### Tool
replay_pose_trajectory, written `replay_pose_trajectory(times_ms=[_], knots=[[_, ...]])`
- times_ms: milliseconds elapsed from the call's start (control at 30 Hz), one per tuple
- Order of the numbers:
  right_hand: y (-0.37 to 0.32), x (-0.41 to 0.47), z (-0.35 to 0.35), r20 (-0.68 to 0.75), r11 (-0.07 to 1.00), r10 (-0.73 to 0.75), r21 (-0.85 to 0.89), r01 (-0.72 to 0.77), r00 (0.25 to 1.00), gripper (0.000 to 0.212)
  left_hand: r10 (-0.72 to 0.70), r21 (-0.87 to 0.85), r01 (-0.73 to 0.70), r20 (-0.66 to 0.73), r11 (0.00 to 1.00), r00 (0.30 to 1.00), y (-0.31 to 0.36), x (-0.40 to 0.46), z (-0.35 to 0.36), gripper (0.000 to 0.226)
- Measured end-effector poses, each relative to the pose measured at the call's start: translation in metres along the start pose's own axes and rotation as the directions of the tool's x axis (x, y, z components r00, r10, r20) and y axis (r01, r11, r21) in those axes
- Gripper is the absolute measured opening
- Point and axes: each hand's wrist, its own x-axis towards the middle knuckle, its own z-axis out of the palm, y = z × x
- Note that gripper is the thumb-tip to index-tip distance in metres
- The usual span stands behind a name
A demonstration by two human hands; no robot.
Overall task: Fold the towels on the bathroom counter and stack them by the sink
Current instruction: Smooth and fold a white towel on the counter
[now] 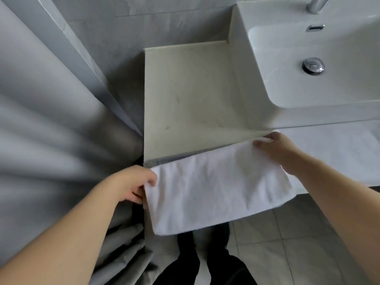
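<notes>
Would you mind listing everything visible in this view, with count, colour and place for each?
towel: one, white, folded, held over the counter's front edge
counter: one, cream-white, centre, left of the sink
sink: one, white, upper right
drain plug: one, chrome, in the sink's bowl
overflow slot: one, chrome, on the bowl's rear wall
tap: one, chrome, top right, mostly cut off
curtain: one, grey, left side
wall: grey, behind the counter
floor tiles: grey, lower right
left hand: pinches the towel's left end
right hand: grips the towel's right corner

Both hands pinch a seemingly folded white towel over the counter.
</notes>
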Motion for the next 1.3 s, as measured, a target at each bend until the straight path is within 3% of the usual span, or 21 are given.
replay_pose_trajectory(times_ms=[33,67,100,133,167,200,233,267,300,367,433,533,667,833,967,1167,1300], knots=[[0.008,0.001,0.003,-0.022,1.0,-0.007,-0.027,0.006,1.0,0.027,0.053,0.092,-0.036,-0.193,0.995,0.98,0.003,0.0,0.008,0.036],[0.015,0.001,0.004,-0.051,0.997,-0.022,-0.071,0.018,0.998,0.033,0.172,0.195,-0.099,-0.403,0.976,0.899,0.007,-0.001,0.017,0.037],[0.022,-0.001,0.005,-0.098,0.986,-0.079,-0.152,0.063,0.992,0.04,0.344,0.337,-0.173,-0.555,0.925,0.758,0.01,-0.004,0.028,0.037],[0.027,-0.005,0.006,-0.154,0.948,-0.202,-0.278,0.154,0.967,0.046,0.544,0.512,-0.243,-0.597,0.824,0.59,0.013,-0.011,0.044,0.036],[0.03,-0.011,0.008,-0.187,0.865,-0.372,-0.425,0.267,0.909,0.051,0.713,0.662,-0.299,-0.534,0.687,0.455,0.014,-0.017,0.063,0.039],[0.033,-0.018,0.01,-0.162,0.751,-0.536,-0.54,0.38,0.828,0.052,0.821,0.765,-0.34,-0.409,0.546,0.398,0.014,-0.023,0.086,0.044],[0.037,-0.024,0.011,-0.061,0.633,-0.639,-0.608,0.479,0.767,0.052,0.872,0.83,-0.364,-0.264,0.423,0.411,0.014,-0.026,0.11,0.051],[0.042,-0.029,0.012,0.084,0.525,-0.672,-0.646,0.554,0.735,0.053,0.871,0.868,-0.359,-0.151,0.343,0.468,0.012,-0.026,0.131,0.058],[0.051,-0.032,0.012,0.213,0.44,-0.649,-0.678,0.589,0.73,0.056,0.838,0.887,-0.33,-0.106,0.322,0.535,0.011,-0.023,0.147,0.063],[0.073,-0.032,0.003,0.305,0.392,-0.546,-0.73,0.56,0.78,0.058,0.764,0.876,-0.256,-0.174,0.408,0.621,0.01,-0.017,0.165,0.065],[0.09,-0.029,-0.019,0.236,0.466,-0.49,-0.742,0.481,0.839,0.058,0.729,0.837,-0.196,-0.299,0.51,0.615,0.009,-0.016,0.176,0.063],[0.115,-0.028,-0.069,0.128,0.563,-0.439,-0.732,0.383,0.889,0.058,0.744,0.834,-0.186,-0.335,0.52,0.578,0.026,-0.027,0.2,0.061],[0.161,-0.035,-0.146,0.097,0.636,-0.378,-0.696,0.335,0.921,0.054,0.783,0.863,-0.26,-0.217,0.433,0.583,0.076,-0.048,0.271,0.06],[0.207,-0.035,-0.225,-0.017,0.716,-0.389,-0.636,0.29,0.921,0.053,0.856,0.883,-0.405,0.008,0.237,0.517,0.149,-0.067,0.367,0.059],[0.233,-0.019,-0.267,-0.115,0.809,-0.31,-0.553,0.199,0.944,0.052,0.867,0.843,-0.517,0.142,0.148,0.478,0.2,-0.073,0.426,0.058],[0.267,0.033,-0.327,-0.224,0.864,-0.239,-0.493,0.101,0.945,0.059,0.866,0.749,-0.65,0.236,0.128,0.441,0.266,-0.063,0.495,0.058],[0.287,0.08,-0.378,-0.291,0.836,-0.19,-0.548,-0.001,0.938,0.073,0.86,0.668,-0.731,0.285,0.138,0.423,0.323,-0.045,0.55,0.058]])
